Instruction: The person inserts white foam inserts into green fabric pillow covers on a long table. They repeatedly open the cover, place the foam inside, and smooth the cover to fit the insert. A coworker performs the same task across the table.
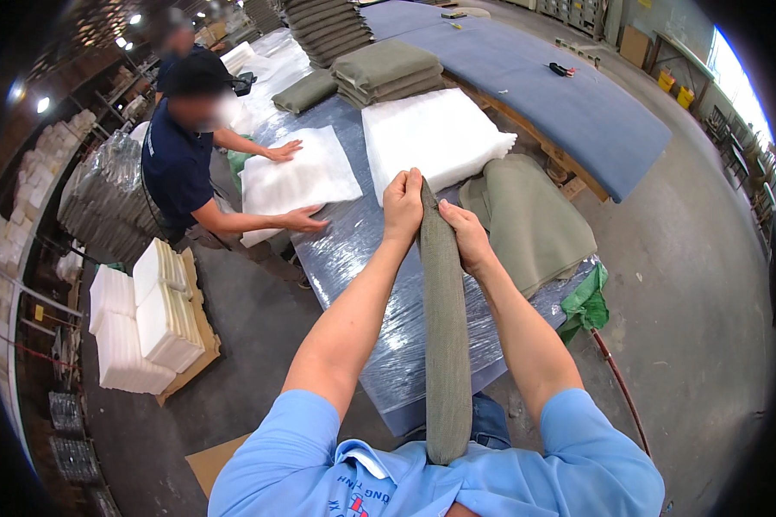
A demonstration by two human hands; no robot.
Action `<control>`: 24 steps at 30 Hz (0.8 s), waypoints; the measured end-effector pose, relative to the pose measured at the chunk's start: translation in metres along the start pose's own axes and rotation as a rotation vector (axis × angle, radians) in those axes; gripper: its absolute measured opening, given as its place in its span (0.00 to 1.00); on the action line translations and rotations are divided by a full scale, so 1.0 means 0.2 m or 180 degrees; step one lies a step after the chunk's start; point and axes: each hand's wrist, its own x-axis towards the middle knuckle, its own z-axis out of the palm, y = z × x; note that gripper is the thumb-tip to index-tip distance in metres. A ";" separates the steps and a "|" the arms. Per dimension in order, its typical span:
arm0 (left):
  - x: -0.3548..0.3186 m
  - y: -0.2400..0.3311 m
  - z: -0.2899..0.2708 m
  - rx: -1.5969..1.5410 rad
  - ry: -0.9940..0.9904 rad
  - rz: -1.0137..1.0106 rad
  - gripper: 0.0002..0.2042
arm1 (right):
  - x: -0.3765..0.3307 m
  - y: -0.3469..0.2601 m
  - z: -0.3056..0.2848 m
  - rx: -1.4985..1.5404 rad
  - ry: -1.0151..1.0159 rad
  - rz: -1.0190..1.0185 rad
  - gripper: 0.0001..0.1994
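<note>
Between my forearms stands a grey-green fabric cushion, seen edge-on, its near end against my shirt. My left hand is closed around its far corner, and my right hand grips the same end from the right side. Just beyond my hands lies a stack of white padding. Flat grey-green covers lie right of my right hand. What the cushion holds inside is hidden.
The table is wrapped in shiny plastic film. A co-worker at left spreads both hands over a white padding sheet. Folded grey-green cushions are piled farther back. White foam blocks stand on the floor; green cloth hangs at right.
</note>
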 end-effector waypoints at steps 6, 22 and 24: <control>0.02 -0.01 0.12 0.1134 0.0246 0.0405 0.30 | -0.04 0.04 -0.09 -0.0124 0.0433 -0.0174 0.15; -0.06 0.12 0.01 0.0131 -0.1337 -0.1286 0.39 | 0.13 -0.09 -0.24 -0.0909 0.0986 -0.1090 0.13; -0.11 0.15 -0.02 0.0110 -0.1366 -0.1484 0.41 | 0.16 -0.09 -0.22 -0.0983 0.1107 -0.1142 0.16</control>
